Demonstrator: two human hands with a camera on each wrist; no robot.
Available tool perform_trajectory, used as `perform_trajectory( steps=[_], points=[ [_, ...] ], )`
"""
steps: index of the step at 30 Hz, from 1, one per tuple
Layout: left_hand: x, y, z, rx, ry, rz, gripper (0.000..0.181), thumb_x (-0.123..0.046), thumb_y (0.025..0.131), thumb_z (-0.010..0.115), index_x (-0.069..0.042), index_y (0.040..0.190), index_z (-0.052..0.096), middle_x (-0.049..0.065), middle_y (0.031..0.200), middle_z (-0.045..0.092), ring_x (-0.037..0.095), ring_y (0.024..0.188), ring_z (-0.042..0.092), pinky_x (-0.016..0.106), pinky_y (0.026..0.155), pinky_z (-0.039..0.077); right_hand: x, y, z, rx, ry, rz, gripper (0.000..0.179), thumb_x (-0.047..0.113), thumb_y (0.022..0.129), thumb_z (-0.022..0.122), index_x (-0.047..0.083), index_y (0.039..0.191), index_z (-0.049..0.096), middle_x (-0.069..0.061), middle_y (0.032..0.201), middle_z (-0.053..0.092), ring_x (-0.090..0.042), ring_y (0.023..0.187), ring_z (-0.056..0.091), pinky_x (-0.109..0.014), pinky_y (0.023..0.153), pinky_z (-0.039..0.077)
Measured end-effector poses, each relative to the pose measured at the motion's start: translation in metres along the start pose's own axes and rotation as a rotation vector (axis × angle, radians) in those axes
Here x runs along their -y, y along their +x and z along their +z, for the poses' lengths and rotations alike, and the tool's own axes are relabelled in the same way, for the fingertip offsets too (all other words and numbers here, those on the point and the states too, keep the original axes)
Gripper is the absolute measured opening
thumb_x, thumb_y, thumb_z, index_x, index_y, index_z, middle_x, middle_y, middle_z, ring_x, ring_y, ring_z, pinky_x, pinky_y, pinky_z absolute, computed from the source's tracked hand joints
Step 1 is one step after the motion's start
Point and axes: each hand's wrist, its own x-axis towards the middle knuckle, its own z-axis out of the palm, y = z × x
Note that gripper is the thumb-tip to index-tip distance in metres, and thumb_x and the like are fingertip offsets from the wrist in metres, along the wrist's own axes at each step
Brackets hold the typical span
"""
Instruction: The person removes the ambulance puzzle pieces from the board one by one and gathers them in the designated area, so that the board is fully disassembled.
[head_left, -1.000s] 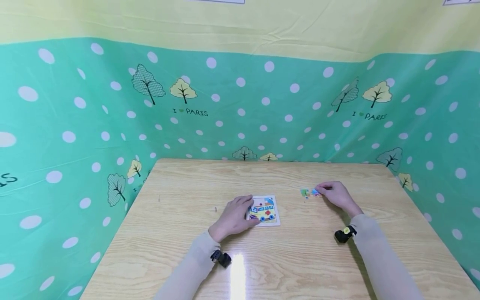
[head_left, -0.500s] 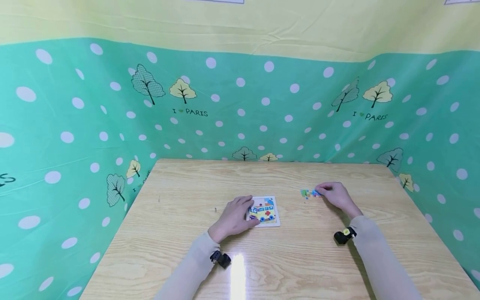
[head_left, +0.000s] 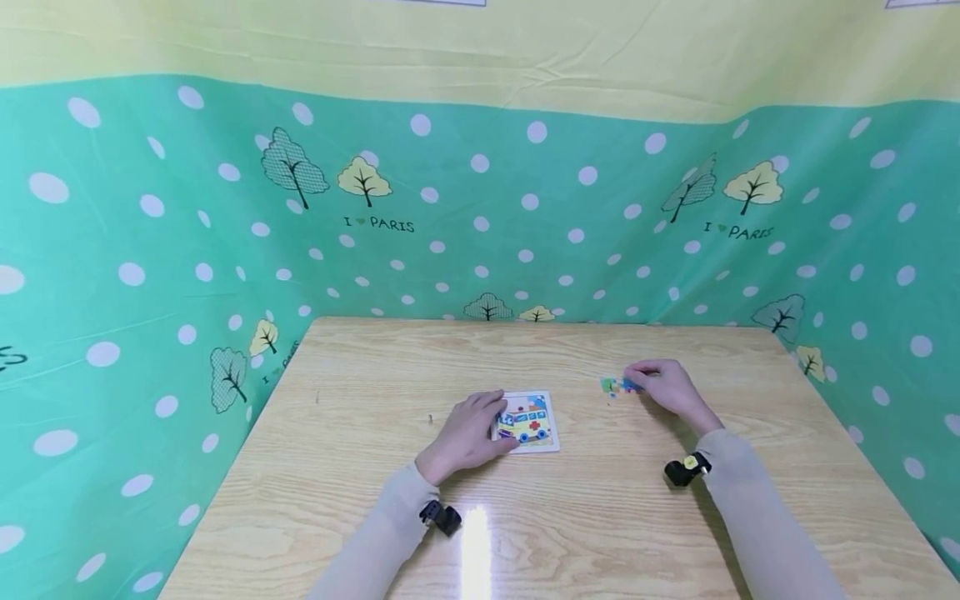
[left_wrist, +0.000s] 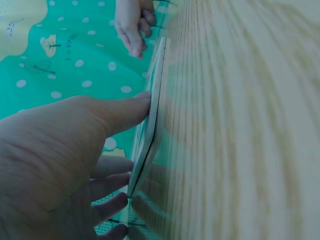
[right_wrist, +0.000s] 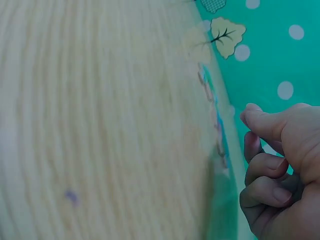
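The left hand's fingers were wide apart, touching the ambulance jigsaw board, which lay flat beneath and beside them on the desk. The right hand's fingers were narrow and bent, loose jigsaw pieces just beside their tips; whether they pinched one I cannot tell.
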Motion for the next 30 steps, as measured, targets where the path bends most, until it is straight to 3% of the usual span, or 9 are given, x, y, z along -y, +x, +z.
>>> perform_trajectory(
  steps=[4, 7, 12, 19, 30],
  points=[
    [0.001, 0.001, 0.001, 0.000, 0.002, -0.003, 0.075, -0.051, 0.099, 0.070, -0.004, 0.155, 0.053, 0.015, 0.168, 0.045, 0.038, 0.155, 0.041, 0.060, 0.125, 0.037, 0.007, 0.000, 0.001, 0.001, -0.007, -0.020, 0.046, 0.035, 0.110, 0.060, -0.002, 0.136, 0.069, -0.027, 0.139, 0.068, -0.045, 0.131, 0.061, -0.057, 0.111, 0.051],
    [0.002, 0.001, 0.002, -0.001, 0.009, -0.001, 0.076, -0.051, 0.098, 0.070, -0.004, 0.155, 0.053, 0.015, 0.168, 0.045, 0.038, 0.155, 0.041, 0.061, 0.125, 0.037, 0.011, 0.000, 0.005, -0.004, -0.018, -0.053, 0.042, 0.032, 0.109, 0.062, -0.002, 0.132, 0.072, -0.024, 0.131, 0.072, -0.035, 0.116, 0.068, -0.042, 0.097, 0.058],
    [0.002, 0.001, 0.002, 0.002, 0.010, -0.004, 0.076, -0.051, 0.098, 0.070, -0.005, 0.156, 0.053, 0.014, 0.168, 0.045, 0.038, 0.155, 0.041, 0.060, 0.126, 0.036, 0.019, 0.000, 0.013, 0.011, -0.016, -0.091, 0.036, 0.028, 0.108, 0.065, -0.001, 0.127, 0.075, -0.019, 0.118, 0.076, -0.020, 0.094, 0.065, -0.026, 0.076, 0.053],
    [0.002, 0.001, 0.002, 0.002, 0.007, -0.009, 0.077, -0.053, 0.099, 0.069, -0.005, 0.156, 0.052, 0.014, 0.169, 0.044, 0.038, 0.156, 0.040, 0.060, 0.126, 0.036, 0.034, -0.002, 0.026, 0.037, -0.025, -0.130, 0.030, 0.026, 0.107, 0.066, 0.002, 0.122, 0.077, -0.017, 0.119, 0.077, -0.025, 0.105, 0.067, -0.031, 0.084, 0.052],
    [0.001, 0.000, 0.002, -0.006, 0.008, 0.006, 0.076, -0.051, 0.098, 0.071, -0.003, 0.155, 0.054, 0.016, 0.167, 0.045, 0.039, 0.154, 0.042, 0.061, 0.125, 0.037, 0.054, -0.006, 0.045, 0.089, 0.013, -0.117, 0.027, 0.025, 0.104, 0.070, 0.006, 0.121, 0.077, -0.013, 0.117, 0.077, -0.021, 0.094, 0.066, -0.031, 0.079, 0.055]
  ],
)
